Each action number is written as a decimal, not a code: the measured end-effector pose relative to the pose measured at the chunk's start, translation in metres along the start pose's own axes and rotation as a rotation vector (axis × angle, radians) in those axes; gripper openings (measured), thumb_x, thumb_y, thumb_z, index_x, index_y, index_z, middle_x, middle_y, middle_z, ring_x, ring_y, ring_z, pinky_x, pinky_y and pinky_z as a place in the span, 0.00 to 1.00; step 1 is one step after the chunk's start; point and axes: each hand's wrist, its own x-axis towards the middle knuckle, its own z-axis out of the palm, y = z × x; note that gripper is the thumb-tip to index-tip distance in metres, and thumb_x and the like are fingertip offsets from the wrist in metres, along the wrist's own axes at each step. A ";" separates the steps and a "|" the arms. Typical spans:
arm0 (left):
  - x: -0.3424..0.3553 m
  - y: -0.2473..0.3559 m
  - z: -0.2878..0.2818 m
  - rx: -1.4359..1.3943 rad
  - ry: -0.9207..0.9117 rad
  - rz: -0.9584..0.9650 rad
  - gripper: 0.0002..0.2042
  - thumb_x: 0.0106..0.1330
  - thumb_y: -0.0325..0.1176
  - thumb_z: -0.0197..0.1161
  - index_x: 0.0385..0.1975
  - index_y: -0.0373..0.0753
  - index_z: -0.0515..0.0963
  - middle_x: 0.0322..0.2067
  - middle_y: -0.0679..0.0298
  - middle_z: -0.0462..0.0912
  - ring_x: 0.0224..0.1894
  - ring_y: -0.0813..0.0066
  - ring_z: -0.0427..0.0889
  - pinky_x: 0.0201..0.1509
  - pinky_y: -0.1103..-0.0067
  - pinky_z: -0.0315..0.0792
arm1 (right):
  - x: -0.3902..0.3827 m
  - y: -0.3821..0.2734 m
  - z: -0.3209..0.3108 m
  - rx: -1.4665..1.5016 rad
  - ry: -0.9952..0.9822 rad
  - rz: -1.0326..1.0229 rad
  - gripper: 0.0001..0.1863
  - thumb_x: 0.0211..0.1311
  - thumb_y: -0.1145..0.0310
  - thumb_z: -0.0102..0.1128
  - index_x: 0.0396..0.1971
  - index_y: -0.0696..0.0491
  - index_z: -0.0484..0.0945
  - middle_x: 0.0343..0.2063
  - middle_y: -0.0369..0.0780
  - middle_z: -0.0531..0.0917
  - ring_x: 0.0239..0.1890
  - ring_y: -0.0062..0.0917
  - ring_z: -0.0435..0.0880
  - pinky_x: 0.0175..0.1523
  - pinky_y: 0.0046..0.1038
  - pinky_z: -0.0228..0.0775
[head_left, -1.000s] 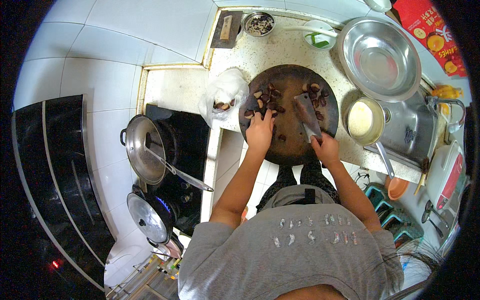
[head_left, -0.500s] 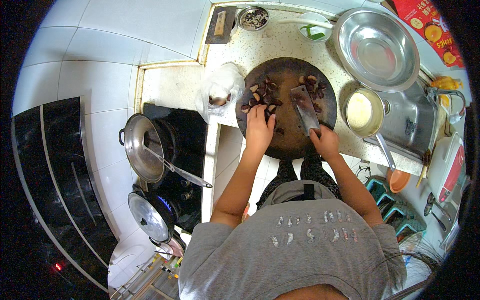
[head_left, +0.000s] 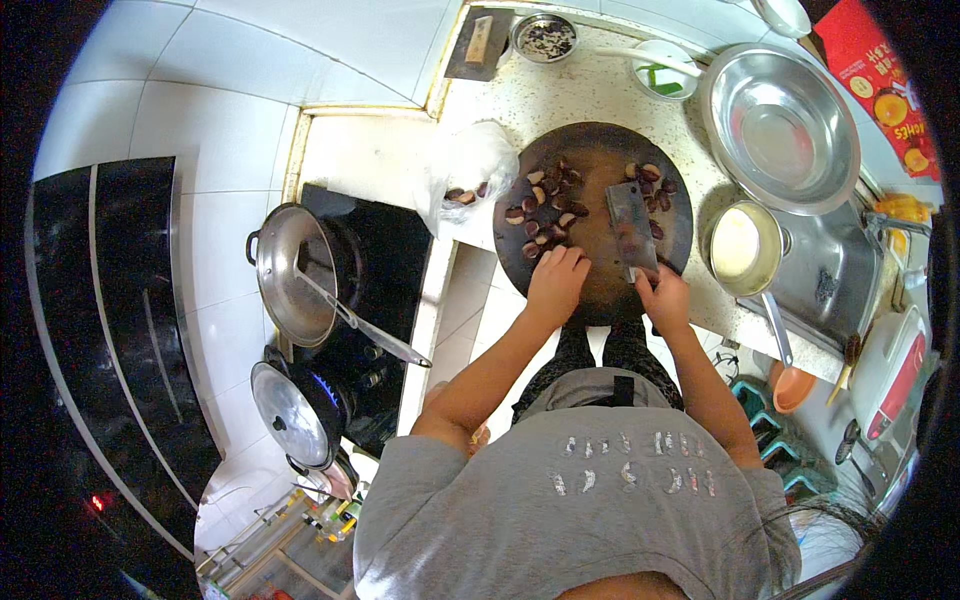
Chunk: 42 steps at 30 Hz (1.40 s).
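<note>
A round dark wooden board (head_left: 595,295) holds cut brown chestnuts (head_left: 538,192) in loose groups on its left and upper right. My left hand (head_left: 555,285) lies on the lower left of the board, its fingers curled just below the pieces; whatever is under them is hidden. With my right hand (head_left: 662,298) I grip a cleaver (head_left: 630,228), its broad blade lying over the right half of the board. Left of the board, a white plastic bag (head_left: 450,175) stands with more chestnuts inside it.
On the hob (head_left: 390,240) at left sit a pan (head_left: 295,275) and a lidded pot (head_left: 292,420) over a blue flame. To the right are a saucepan (head_left: 738,250), a steel sink (head_left: 825,280) and a wide basin (head_left: 780,120). Small bowls (head_left: 543,38) line the back.
My left hand has moved down from among the chestnut pieces toward the board's lower edge. The cleaver stays in my right hand, slightly more upright. The whole view has shifted a little.
</note>
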 end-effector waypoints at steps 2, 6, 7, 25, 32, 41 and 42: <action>0.005 -0.010 -0.007 -0.123 0.067 -0.012 0.12 0.53 0.22 0.60 0.39 0.36 0.79 0.41 0.57 0.78 0.45 0.57 0.76 0.50 0.65 0.72 | 0.000 0.000 -0.001 -0.051 -0.012 0.028 0.14 0.61 0.58 0.62 0.30 0.55 0.81 0.28 0.48 0.85 0.31 0.44 0.85 0.37 0.41 0.76; 0.016 -0.047 -0.055 -0.050 0.218 -0.151 0.08 0.55 0.24 0.60 0.36 0.34 0.76 0.40 0.52 0.75 0.47 0.54 0.74 0.52 0.67 0.70 | -0.002 0.003 0.002 0.036 0.025 -0.008 0.16 0.62 0.56 0.61 0.30 0.56 0.81 0.27 0.49 0.85 0.31 0.45 0.84 0.37 0.42 0.75; 0.018 -0.060 -0.066 -0.093 0.277 -0.289 0.09 0.55 0.24 0.61 0.36 0.34 0.75 0.39 0.51 0.75 0.46 0.53 0.74 0.52 0.66 0.70 | -0.002 0.002 0.002 0.015 0.020 -0.009 0.16 0.62 0.56 0.61 0.30 0.56 0.81 0.27 0.49 0.85 0.31 0.45 0.85 0.38 0.42 0.75; 0.040 -0.139 -0.138 0.089 -0.173 -0.240 0.20 0.62 0.22 0.52 0.55 0.44 0.74 0.45 0.51 0.79 0.45 0.47 0.80 0.50 0.62 0.75 | -0.001 0.000 0.000 -0.038 0.019 -0.018 0.16 0.61 0.56 0.62 0.32 0.55 0.81 0.26 0.48 0.84 0.30 0.46 0.84 0.37 0.43 0.75; 0.051 -0.127 -0.132 -0.273 -0.160 -0.169 0.11 0.65 0.26 0.52 0.44 0.35 0.77 0.44 0.51 0.80 0.49 0.53 0.79 0.56 0.67 0.71 | -0.001 0.002 0.001 -0.076 0.023 -0.011 0.15 0.60 0.56 0.62 0.33 0.54 0.82 0.27 0.48 0.85 0.30 0.46 0.84 0.37 0.43 0.75; 0.096 -0.204 -0.060 0.165 -0.202 -0.291 0.15 0.64 0.29 0.53 0.49 0.33 0.76 0.46 0.43 0.80 0.50 0.49 0.79 0.57 0.67 0.72 | -0.002 0.002 0.003 -0.076 0.063 -0.038 0.15 0.60 0.55 0.63 0.31 0.53 0.82 0.26 0.47 0.84 0.29 0.45 0.84 0.35 0.43 0.75; 0.097 -0.210 -0.050 0.187 -0.184 -0.275 0.16 0.65 0.30 0.53 0.52 0.34 0.75 0.49 0.42 0.78 0.52 0.48 0.78 0.58 0.66 0.71 | -0.002 0.003 0.004 -0.070 0.067 -0.044 0.16 0.60 0.55 0.62 0.31 0.53 0.82 0.26 0.47 0.84 0.28 0.45 0.84 0.35 0.43 0.75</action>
